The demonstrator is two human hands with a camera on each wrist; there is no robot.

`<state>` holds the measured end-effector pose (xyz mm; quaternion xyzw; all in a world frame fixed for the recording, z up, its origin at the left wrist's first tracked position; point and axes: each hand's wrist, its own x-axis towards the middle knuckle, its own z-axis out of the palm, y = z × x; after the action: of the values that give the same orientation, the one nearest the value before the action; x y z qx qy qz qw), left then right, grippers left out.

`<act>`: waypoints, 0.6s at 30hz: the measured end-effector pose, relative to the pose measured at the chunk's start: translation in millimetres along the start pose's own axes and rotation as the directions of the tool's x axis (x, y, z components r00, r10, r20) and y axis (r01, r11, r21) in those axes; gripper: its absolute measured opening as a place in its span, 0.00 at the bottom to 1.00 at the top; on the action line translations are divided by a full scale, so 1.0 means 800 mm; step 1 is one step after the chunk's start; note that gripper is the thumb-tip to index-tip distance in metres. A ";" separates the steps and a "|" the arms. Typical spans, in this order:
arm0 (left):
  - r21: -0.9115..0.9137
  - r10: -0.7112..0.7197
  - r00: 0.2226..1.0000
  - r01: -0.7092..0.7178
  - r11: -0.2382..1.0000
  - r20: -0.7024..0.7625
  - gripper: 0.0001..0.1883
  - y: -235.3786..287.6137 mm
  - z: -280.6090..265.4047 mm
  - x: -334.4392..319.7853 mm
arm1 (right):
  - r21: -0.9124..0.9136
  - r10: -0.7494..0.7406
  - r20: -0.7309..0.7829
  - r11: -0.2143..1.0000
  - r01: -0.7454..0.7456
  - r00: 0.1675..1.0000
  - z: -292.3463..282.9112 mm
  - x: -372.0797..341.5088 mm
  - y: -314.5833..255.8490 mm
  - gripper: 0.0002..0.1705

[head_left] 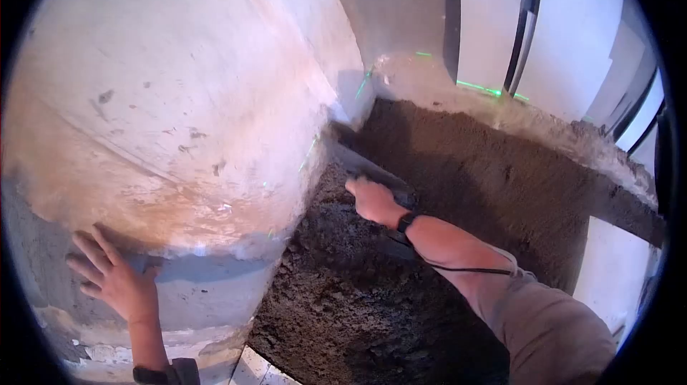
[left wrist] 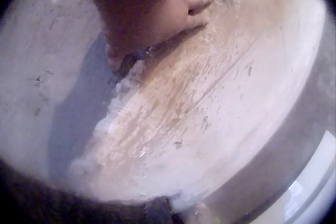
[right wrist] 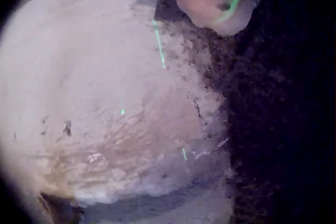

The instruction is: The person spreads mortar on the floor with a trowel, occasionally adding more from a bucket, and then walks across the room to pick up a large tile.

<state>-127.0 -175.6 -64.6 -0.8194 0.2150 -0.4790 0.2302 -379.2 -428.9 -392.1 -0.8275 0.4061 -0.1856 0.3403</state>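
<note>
The right hand (head_left: 376, 201) seems to grip a trowel (head_left: 362, 163) (its handle is hidden) on the mud (head_left: 472, 170) by the wall (head_left: 179, 84). Far mud looks smooth; near mud is lumpy, so probably left to do. The left hand (head_left: 120, 283) lies spread on the wall.

Loads of open room above the dark mortar bed (head_left: 494, 177), toward both its far edge and its near end. Can't squeeze through by its left edge, thanks to the trowel (head_left: 363, 164) and right hand (head_left: 377, 201), plus a forearm (head_left: 447, 242) slung across from its right. Also blocked along its left by the pale wall (head_left: 179, 99), beyond its far edge by upright panels (head_left: 572, 34).
</note>
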 end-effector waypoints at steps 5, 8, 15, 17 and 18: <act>0.009 0.020 0.994 -0.019 1.000 -0.108 0.69 -0.005 0.016 0.000 | 0.054 -0.041 -0.019 0.998 0.042 0.999 0.054 0.001 0.005 0.14; -0.014 0.009 0.997 -0.010 1.000 -0.082 0.69 -0.005 0.013 -0.002 | 0.073 -0.187 0.353 0.982 0.173 0.917 0.027 -0.078 -0.024 0.15; -0.037 -0.024 0.994 0.020 0.999 -0.106 0.71 0.001 0.010 0.000 | 0.164 -0.162 0.561 0.983 0.082 0.812 -0.008 -0.093 -0.003 0.19; -0.029 -0.013 0.990 0.009 1.000 -0.138 0.71 -0.002 0.018 -0.002 | 0.149 -0.048 0.422 0.989 -0.018 0.906 -0.020 -0.045 0.046 0.18; -0.023 -0.004 0.987 0.000 1.000 -0.162 0.70 -0.001 0.019 -0.001 | 0.200 0.121 0.414 0.955 -0.220 0.902 -0.041 -0.026 0.060 0.19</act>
<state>-113.6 -171.7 -71.4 -0.7806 0.2377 -0.5416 0.2023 -437.1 -446.7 -404.1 -0.7612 0.3742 -0.0311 0.5287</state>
